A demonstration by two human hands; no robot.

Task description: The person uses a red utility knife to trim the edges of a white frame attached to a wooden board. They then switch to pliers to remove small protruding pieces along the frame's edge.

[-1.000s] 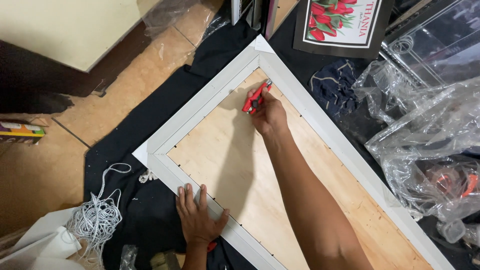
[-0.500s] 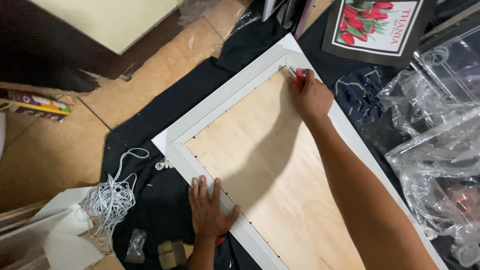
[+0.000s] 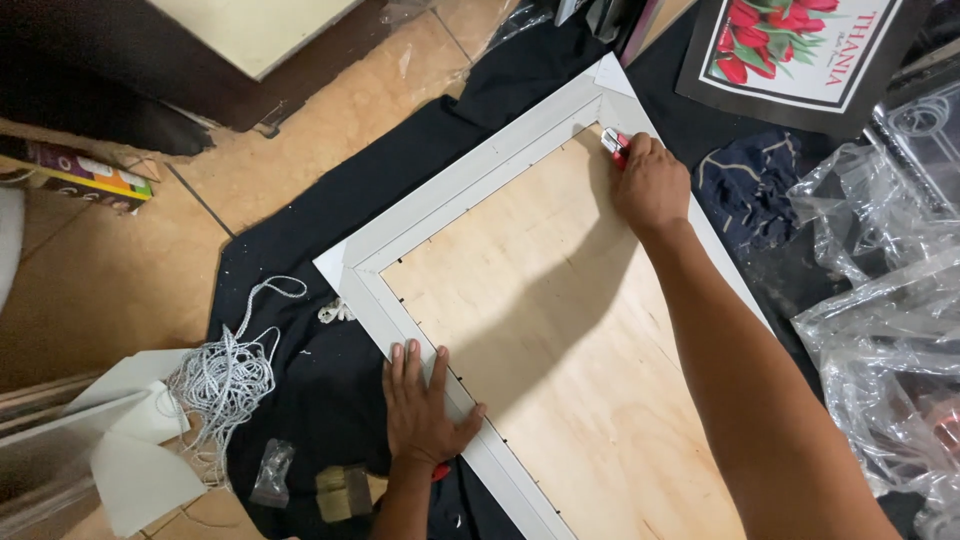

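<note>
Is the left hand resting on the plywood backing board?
No, the left hand lies flat on the white frame rail, beside the board.

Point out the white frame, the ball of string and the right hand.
white frame (image 3: 470,185), head view, upper left rail.
ball of string (image 3: 225,385), head view, middle of tangle.
right hand (image 3: 652,187), head view, back of hand.

Head view, steeply down, near.

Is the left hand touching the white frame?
Touching. The head view shows the left hand pressed flat on the white frame, fingers spread across its lower rail with no gap.
</note>
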